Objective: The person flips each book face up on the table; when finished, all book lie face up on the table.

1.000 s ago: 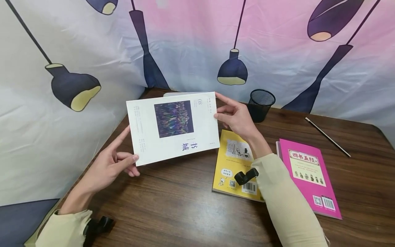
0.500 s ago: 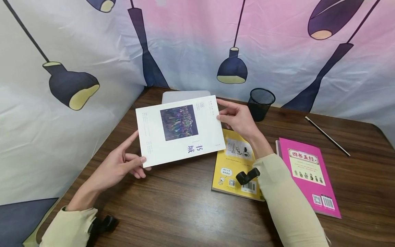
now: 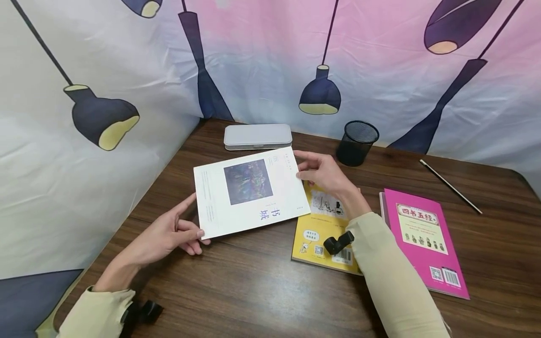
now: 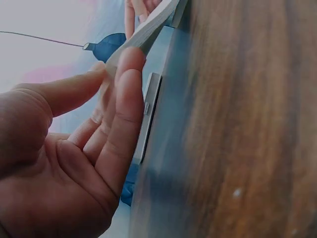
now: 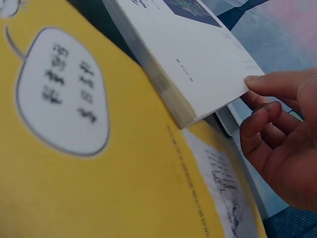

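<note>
A white book [image 3: 215, 202] with a dark square picture on its cover is held between both hands, turned sideways. My left hand [image 3: 169, 234] pinches its left edge near the front corner, thumb on top and fingers beneath. At the opposite short edge, my right hand [image 3: 327, 173] holds the book between thumb and fingers. In the left wrist view the book [image 4: 148, 29] stands off the table, with a gap below it. Its right front corner overlaps the yellow book [image 3: 313, 225], and in the right wrist view it lies close over that yellow cover [image 5: 138, 193].
Behind the white book stands a pale flat case [image 3: 258, 134]. A black mesh pen cup [image 3: 357, 145] is at the back, a thin silvery rod [image 3: 450, 186] to its right. A pink book [image 3: 427, 239] lies right of the yellow one on the wooden table [image 3: 253, 291].
Both hands have brought the white book down and to the right, and it looks flatter. The pale case behind it has come fully into view.
</note>
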`<state>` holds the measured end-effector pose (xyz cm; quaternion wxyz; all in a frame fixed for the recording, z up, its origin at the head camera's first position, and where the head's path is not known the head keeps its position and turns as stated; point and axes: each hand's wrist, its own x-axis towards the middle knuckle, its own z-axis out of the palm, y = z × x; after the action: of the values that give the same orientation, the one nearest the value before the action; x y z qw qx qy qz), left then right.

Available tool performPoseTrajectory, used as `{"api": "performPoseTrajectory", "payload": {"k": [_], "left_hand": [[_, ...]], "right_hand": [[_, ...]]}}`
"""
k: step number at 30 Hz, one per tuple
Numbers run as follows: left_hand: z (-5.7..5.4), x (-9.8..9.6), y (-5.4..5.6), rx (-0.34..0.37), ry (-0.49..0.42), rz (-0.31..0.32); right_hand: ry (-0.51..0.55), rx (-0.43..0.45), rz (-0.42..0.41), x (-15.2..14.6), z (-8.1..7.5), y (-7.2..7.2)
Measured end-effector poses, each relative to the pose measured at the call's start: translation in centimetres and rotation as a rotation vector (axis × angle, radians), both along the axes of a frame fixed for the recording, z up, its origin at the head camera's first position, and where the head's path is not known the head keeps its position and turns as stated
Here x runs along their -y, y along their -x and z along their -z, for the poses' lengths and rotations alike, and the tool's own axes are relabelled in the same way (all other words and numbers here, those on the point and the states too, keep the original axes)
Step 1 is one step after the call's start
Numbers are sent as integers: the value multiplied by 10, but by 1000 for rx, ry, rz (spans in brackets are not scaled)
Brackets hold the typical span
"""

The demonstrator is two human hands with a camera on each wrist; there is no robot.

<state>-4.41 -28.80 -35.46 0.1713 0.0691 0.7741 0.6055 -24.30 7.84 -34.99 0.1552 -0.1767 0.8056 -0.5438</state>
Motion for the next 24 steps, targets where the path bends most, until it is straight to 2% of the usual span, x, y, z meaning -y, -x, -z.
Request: {"api": "performPoseTrajectory", "payload": {"k": [7, 14, 24], "left_hand": [[5, 1, 0, 59, -5, 20], [10, 1, -2, 103, 26, 38], [9, -2, -3, 143, 63, 32]], "right_hand": [[-91, 16, -124, -3, 9, 5], [-183, 9, -191, -1, 8, 5], [-214, 34, -158, 4, 9, 4]]}}
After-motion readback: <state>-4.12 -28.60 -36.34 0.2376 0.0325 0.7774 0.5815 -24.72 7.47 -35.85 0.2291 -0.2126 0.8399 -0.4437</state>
